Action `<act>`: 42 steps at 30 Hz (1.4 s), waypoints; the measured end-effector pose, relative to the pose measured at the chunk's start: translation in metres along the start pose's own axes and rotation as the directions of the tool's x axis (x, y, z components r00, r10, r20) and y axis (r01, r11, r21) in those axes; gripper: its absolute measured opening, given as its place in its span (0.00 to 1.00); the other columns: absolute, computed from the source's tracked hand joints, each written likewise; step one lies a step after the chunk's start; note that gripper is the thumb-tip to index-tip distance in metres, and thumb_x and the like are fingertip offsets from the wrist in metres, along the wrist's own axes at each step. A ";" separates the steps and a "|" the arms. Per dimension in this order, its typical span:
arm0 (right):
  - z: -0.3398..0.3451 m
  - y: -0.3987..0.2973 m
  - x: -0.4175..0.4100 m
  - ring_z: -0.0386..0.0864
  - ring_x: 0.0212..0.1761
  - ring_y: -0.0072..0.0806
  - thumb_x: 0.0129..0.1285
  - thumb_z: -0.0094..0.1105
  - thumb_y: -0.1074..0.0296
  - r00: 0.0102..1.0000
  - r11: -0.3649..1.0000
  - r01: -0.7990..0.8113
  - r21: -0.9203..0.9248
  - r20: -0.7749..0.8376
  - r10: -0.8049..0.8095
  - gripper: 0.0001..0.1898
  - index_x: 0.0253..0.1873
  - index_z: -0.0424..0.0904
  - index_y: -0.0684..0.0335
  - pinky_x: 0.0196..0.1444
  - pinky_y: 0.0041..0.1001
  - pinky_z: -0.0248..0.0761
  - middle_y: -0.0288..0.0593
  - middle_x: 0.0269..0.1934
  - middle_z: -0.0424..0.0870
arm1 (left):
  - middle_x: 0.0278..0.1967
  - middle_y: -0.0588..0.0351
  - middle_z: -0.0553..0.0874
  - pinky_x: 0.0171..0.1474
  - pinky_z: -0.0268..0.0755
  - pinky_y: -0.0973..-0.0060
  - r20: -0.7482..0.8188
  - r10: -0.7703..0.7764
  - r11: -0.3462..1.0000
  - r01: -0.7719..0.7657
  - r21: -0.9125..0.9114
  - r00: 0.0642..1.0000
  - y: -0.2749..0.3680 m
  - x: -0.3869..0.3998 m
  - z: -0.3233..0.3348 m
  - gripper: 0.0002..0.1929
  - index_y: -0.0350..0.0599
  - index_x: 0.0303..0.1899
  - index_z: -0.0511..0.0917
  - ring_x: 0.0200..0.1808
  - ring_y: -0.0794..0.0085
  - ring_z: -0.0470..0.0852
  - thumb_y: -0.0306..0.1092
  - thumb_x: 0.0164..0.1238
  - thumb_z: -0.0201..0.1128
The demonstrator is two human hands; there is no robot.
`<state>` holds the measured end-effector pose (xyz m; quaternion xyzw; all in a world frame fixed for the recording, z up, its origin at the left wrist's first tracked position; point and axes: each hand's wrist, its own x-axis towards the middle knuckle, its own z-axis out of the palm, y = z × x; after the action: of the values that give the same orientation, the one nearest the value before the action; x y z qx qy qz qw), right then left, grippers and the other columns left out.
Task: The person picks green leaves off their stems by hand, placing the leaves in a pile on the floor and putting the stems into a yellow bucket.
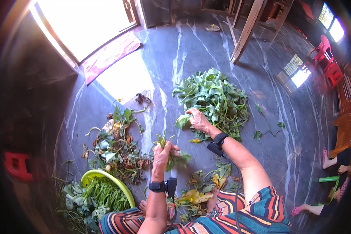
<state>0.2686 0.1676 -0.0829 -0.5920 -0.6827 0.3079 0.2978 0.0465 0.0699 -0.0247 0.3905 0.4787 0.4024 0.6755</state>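
Gathered in my left hand (163, 153) is a small bunch of green leafy stems (162, 141). The stem ends stick up past the thumb, and leaves (178, 161) hang on the right side. My right hand (199, 121) is at the near left edge of a large heap of leafy green vines (216, 96), fingers bent. A broad pale green leaf (182, 121) shows beside these fingers; whether they pinch it is hidden. Both wrists wear black straps with small devices.
Wilted, browned leaves (117, 152) lie in a pile at the left. A tilted yellow-green basin (125, 190) holds trimmed green stems. Yellowed leaves (196, 197) lie by my feet. A wooden post (248, 32), red chairs (333, 73) and a seated person (343, 168) are farther off.
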 end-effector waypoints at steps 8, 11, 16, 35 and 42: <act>0.054 0.038 0.003 0.70 0.51 0.50 0.52 0.44 0.73 0.988 0.986 0.030 -0.164 0.154 -0.004 0.15 0.46 0.72 0.67 0.53 0.38 0.67 0.57 0.46 0.71 | 0.19 0.58 0.78 0.15 0.60 0.83 -0.132 0.026 0.999 -0.029 -0.025 0.991 0.000 0.004 0.006 0.13 0.41 0.28 0.73 0.12 0.82 0.69 0.37 0.71 0.52; 0.050 -0.003 -0.009 0.68 0.55 0.48 0.53 0.43 0.74 0.980 0.988 0.135 0.072 0.135 -0.144 0.15 0.46 0.72 0.69 0.58 0.37 0.64 0.58 0.47 0.70 | 0.18 0.58 0.76 0.14 0.61 0.82 -0.228 0.021 0.998 -0.034 -0.051 0.973 0.000 0.004 -0.012 0.13 0.41 0.28 0.74 0.11 0.81 0.68 0.37 0.70 0.53; 0.040 -0.036 -0.037 0.69 0.55 0.43 0.52 0.47 0.77 0.970 0.938 0.189 0.292 0.092 -0.224 0.19 0.51 0.74 0.68 0.57 0.36 0.64 0.53 0.49 0.72 | 0.18 0.59 0.74 0.13 0.55 0.82 -0.279 -0.066 0.981 0.011 -0.192 0.958 0.009 0.009 -0.025 0.11 0.40 0.29 0.74 0.10 0.81 0.63 0.36 0.69 0.54; 0.000 -0.075 -0.034 0.73 0.26 0.17 0.57 0.56 0.75 0.974 0.528 -0.217 0.821 0.144 0.176 0.08 0.42 0.73 0.65 0.30 0.19 0.70 0.34 0.29 0.75 | 0.18 0.66 0.75 0.16 0.50 0.87 -0.291 0.096 0.990 -0.122 -0.073 0.952 0.043 -0.009 -0.022 0.04 0.40 0.31 0.80 0.14 0.89 0.64 0.30 0.61 0.63; -0.016 -0.075 -0.034 0.73 0.29 0.13 0.55 0.53 0.75 0.978 0.707 -0.150 0.691 0.207 0.005 0.06 0.38 0.78 0.64 0.33 0.17 0.69 0.31 0.29 0.78 | 0.21 0.66 0.77 0.21 0.56 0.87 -0.260 0.356 0.927 -0.305 0.219 0.898 0.055 -0.016 -0.009 0.05 0.39 0.35 0.82 0.19 0.89 0.67 0.29 0.59 0.64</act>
<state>0.2388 0.1264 -0.0164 -0.4304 -0.5137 0.6112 0.4209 0.0246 0.0766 0.0288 0.4588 0.5336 0.5223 0.4817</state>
